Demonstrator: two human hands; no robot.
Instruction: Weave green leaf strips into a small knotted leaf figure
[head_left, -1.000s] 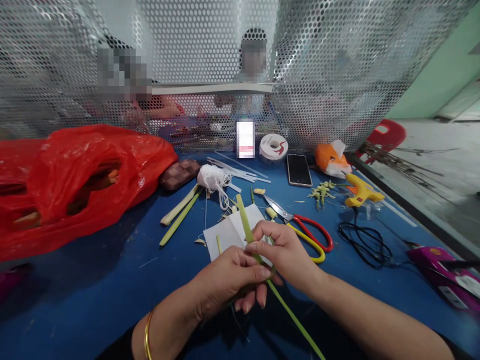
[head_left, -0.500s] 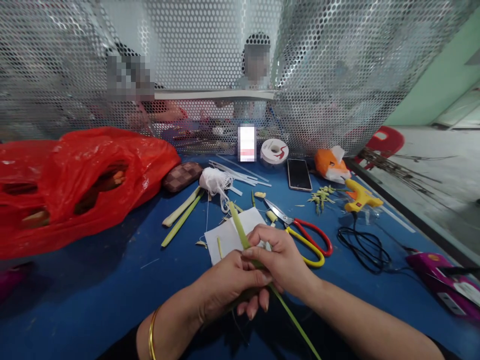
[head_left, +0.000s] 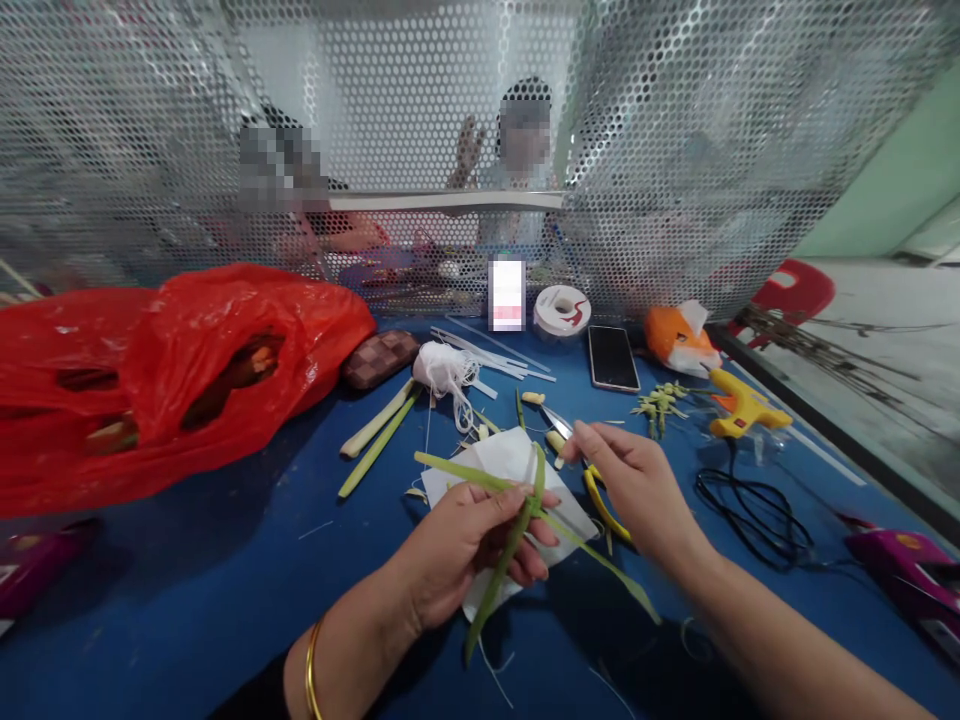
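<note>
My left hand (head_left: 480, 545) pinches crossed green leaf strips (head_left: 508, 550) between thumb and fingers. One strip end points left, one hangs down toward me, and another trails to the lower right. My right hand (head_left: 637, 480) is off the strips, to their right, with thumb and fingertips pressed together above the scissors (head_left: 606, 510). Whether anything is in that pinch I cannot make out. The hand covers much of the scissors, including most of the red handle. Beneath the left hand lies white paper (head_left: 491, 455).
At left is a red plastic bag (head_left: 300, 300). Stalks (head_left: 379, 450), white string (head_left: 446, 372), a ribbon roll (head_left: 561, 312) and a phone (head_left: 613, 358) lie beyond my hands. A yellow glue gun (head_left: 746, 403) with a black cord (head_left: 754, 515) is at right, before a perforated metal screen (head_left: 405, 100).
My right hand has let go of the leaf strips and moved right, over the scissors. The strips now show crossed in my left hand. Behind the screen, a person's hand is raised.
</note>
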